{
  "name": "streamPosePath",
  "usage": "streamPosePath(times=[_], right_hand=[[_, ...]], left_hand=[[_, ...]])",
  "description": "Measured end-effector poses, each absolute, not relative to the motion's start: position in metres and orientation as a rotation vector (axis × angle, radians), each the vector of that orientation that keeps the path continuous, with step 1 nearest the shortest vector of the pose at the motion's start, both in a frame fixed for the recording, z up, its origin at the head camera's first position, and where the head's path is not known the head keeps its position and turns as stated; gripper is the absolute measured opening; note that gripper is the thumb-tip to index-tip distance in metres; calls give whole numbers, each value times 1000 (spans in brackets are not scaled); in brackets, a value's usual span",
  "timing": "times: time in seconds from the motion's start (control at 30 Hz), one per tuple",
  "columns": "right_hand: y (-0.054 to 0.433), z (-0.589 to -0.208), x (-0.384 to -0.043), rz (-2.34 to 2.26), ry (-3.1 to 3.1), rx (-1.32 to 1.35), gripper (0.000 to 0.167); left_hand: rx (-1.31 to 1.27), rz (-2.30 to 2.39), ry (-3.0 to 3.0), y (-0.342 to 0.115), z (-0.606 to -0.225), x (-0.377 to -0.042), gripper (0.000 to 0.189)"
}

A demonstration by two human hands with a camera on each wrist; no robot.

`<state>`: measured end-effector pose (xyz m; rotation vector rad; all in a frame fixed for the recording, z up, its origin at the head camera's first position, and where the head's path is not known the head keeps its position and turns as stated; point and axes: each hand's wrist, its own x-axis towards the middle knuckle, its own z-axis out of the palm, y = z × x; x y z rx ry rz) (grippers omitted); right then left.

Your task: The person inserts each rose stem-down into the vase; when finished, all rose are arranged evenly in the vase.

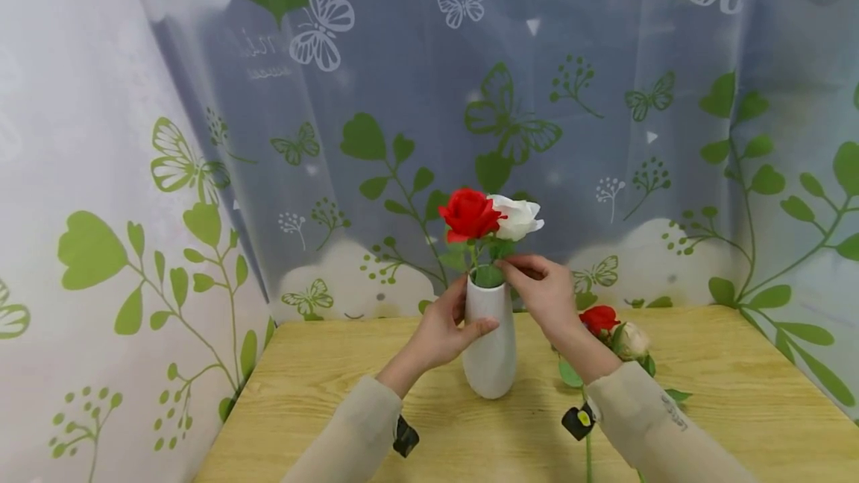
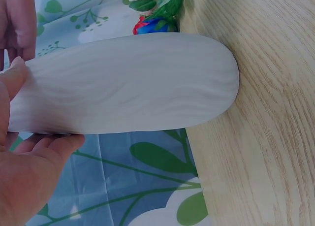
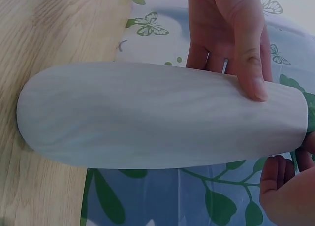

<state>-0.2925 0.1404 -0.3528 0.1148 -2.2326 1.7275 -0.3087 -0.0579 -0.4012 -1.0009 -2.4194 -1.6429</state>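
A white vase with a finely rippled surface stands upright on the wooden table. My left hand grips its upper part, thumb across the front and fingers at the side and behind; the right wrist view shows this thumb on the vase. A red rose and a white rose stand in the vase, heads side by side above the mouth. At the rim my right hand pinches among the white rose's stem and leaves; its fingertips partly hide the exact hold.
Another red rose and a cream rose lie on the table at right, partly behind my right forearm. A printed curtain with leaves and butterflies hangs behind the table and along its sides.
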Motion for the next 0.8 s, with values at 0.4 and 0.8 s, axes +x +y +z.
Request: streamPosePath(times=[0.4, 0.8], right_hand=[[191, -359, -277, 1750, -2240, 116, 45], [286, -390, -264, 1699, -2294, -4, 33]], left_hand=[[-972, -1640, -2446, -56, -400, -311, 84], [-954, -1666, -2474, -59, -402, -309, 88]])
